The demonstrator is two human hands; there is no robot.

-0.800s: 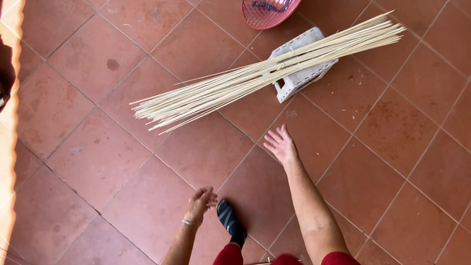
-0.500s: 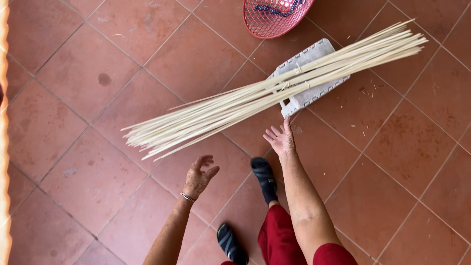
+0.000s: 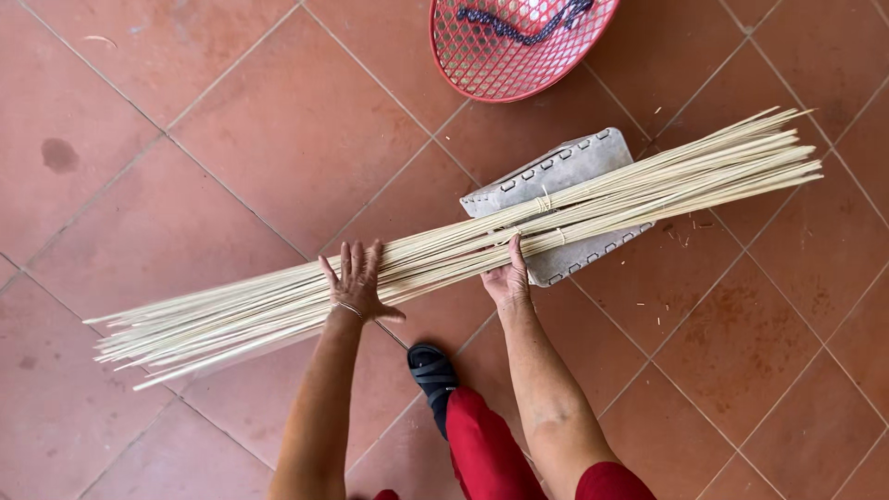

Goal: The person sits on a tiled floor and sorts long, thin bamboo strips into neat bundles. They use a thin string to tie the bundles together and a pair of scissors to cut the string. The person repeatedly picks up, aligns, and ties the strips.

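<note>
Long bundle of pale thin bamboo sticks [image 3: 444, 264] slanting across terracotta tiled floor [image 3: 231, 139], right end over flat grey woven stool [image 3: 556, 181]. Left hand [image 3: 356, 282] spread flat on bundle, fingers released; right hand [image 3: 507, 278] grasping bundle's near edge. Red plastic mesh basket [image 3: 519, 46] far, well apart; open tiles left

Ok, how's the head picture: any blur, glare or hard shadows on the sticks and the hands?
Head view: sharp and evenly lit, no glare; the bundle of thin pale sticks casts only a soft shadow on the tiled floor; left hand and right hand are crisp, without motion blur.
</note>
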